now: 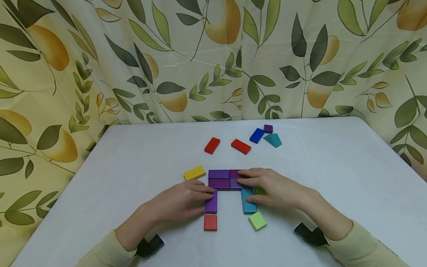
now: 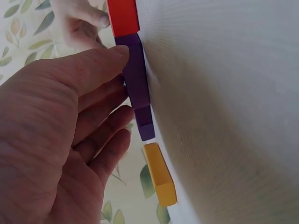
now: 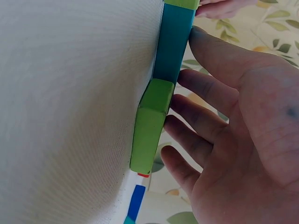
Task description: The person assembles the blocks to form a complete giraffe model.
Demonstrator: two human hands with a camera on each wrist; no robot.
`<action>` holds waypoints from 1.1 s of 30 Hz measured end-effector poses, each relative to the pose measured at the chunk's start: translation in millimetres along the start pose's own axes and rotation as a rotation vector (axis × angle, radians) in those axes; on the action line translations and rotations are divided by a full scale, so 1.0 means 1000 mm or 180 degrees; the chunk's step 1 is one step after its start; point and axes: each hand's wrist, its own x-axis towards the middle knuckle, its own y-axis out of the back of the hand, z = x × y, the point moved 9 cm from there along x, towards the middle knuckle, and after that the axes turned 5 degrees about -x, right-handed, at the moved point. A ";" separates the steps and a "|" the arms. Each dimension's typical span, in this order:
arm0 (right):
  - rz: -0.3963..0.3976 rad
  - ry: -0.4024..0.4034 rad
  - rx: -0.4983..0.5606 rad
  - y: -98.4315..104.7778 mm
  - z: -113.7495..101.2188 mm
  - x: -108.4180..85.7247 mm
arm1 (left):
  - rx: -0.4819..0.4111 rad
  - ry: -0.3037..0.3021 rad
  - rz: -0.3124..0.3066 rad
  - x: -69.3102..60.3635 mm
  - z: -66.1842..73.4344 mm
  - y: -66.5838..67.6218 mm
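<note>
Four-sided purple blocks lie flat, forming a slab (image 1: 219, 174) at the table's middle. Below its left end, a purple bar (image 1: 211, 205) points toward me; my left hand (image 1: 181, 200) touches it with thumb and fingertips, fingers relaxed. The left wrist view shows the thumb against the purple bar (image 2: 135, 70). My right hand (image 1: 277, 187) spreads over the slab's right part, fingertips resting there and thumb on a teal bar (image 1: 247, 205). A green block (image 1: 260, 191) is partly hidden under that hand; it shows fully in the right wrist view (image 3: 149, 128).
A red square block (image 1: 210, 223) lies below the purple bar, a light green block (image 1: 257, 221) below the teal one. A yellow block (image 1: 194, 173) sits left of the slab. Farther back are red blocks (image 1: 241, 147), a blue block (image 1: 257, 135), a teal triangle (image 1: 273, 140) and a small purple block (image 1: 268, 129).
</note>
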 end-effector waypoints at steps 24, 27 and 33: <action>-0.0033 -0.0044 -0.0026 0.000 0.000 0.000 | -0.0295 0.0265 0.0321 0.029 -0.027 0.013; -0.0049 -0.0066 -0.0024 -0.001 0.000 0.001 | -0.0321 0.0253 0.0300 0.033 -0.028 0.011; -0.0040 -0.0053 -0.0051 0.000 0.000 0.001 | -0.0322 0.0262 0.0274 0.036 -0.029 0.009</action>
